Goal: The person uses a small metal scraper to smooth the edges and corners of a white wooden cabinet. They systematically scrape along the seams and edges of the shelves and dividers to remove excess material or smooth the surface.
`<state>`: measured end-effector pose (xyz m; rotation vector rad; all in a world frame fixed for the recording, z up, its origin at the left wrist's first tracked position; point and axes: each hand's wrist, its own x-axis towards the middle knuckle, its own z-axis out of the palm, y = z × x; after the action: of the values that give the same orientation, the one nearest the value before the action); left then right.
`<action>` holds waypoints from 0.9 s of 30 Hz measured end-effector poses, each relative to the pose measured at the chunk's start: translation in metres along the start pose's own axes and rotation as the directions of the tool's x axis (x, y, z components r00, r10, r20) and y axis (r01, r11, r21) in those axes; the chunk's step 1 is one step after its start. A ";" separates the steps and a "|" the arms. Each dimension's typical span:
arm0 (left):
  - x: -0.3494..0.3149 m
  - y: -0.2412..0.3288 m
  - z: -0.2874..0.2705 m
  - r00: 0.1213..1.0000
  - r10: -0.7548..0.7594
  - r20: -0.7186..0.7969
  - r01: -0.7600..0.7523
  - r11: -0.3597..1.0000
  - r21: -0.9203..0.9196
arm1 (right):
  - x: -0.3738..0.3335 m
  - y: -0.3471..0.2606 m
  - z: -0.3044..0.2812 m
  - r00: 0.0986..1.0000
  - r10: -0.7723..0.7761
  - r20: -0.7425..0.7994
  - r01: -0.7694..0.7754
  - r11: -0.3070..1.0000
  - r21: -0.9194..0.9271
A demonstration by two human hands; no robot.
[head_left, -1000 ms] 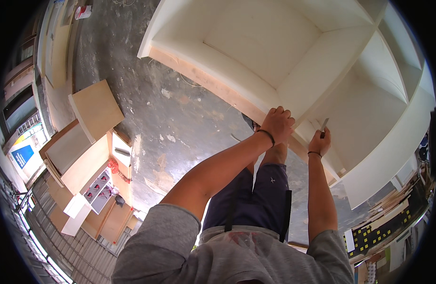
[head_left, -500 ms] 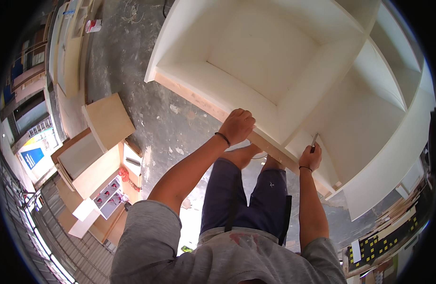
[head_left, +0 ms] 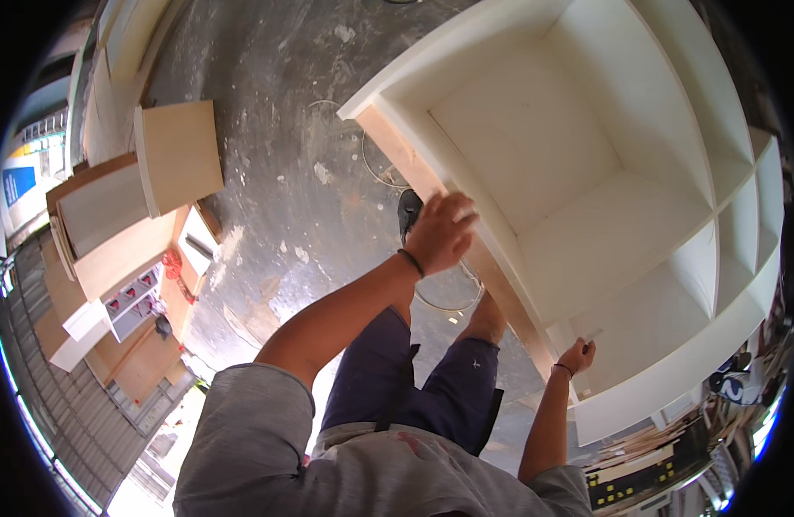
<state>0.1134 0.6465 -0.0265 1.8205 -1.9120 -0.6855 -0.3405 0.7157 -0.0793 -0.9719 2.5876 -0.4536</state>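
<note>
Right hand [head_left: 576, 355] out at 4 o'clock, fingers wrapped firmly round the dark handle of what looks like a small knife [head_left: 593, 333], its pale blade pointing towards 2 o'clock! Left hand [head_left: 444, 228], just off centre towards 2 o'clock, fingers half curled over the wooden strip [head_left: 399, 153] along the cabinet's near edge; no tool shows in it, and whether it grips the strip or only hovers, I can't tell. The white cabinet [head_left: 517, 146] fills everything from 1 to 4 o'clock, its compartments facing up.

How to work this edge well? I'd keep the blade low and flat, strokes short, and steer the point away from the left hand. The left would serve best flat and steady on the strip, well clear of the blade's line.

Now the murky bits: the left hand is smeared by motion, its palm turned out of sight. The blade is faint against the white, so whether its tip touches the panel is anyone's guess. At 10 o'clock from the left hand, a dark shoe [head_left: 408, 209] peeks out, partly hidden. Glare washes out the ground around 7 o'clock.
</note>
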 end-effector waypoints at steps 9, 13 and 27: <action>0.041 -0.098 -0.052 0.384 -0.923 0.018 0.415 0.155 -0.897 | -0.109 -0.195 0.022 0.898 -0.313 0.310 0.159 0.886 0.435; 0.047 -0.119 -0.049 0.396 -0.918 -0.023 0.460 0.220 -0.860 | -0.167 -0.300 0.064 0.708 -0.472 0.526 0.367 0.881 0.298; 0.032 -0.116 -0.052 0.468 -0.860 -0.201 0.484 0.441 -0.756 | -0.239 -0.479 0.155 0.285 -0.705 0.649 0.812 0.538 0.228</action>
<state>0.2346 0.6083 -0.0569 2.0016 -0.3205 -0.7539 0.1656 0.5080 0.0244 -1.9952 1.3233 -0.0442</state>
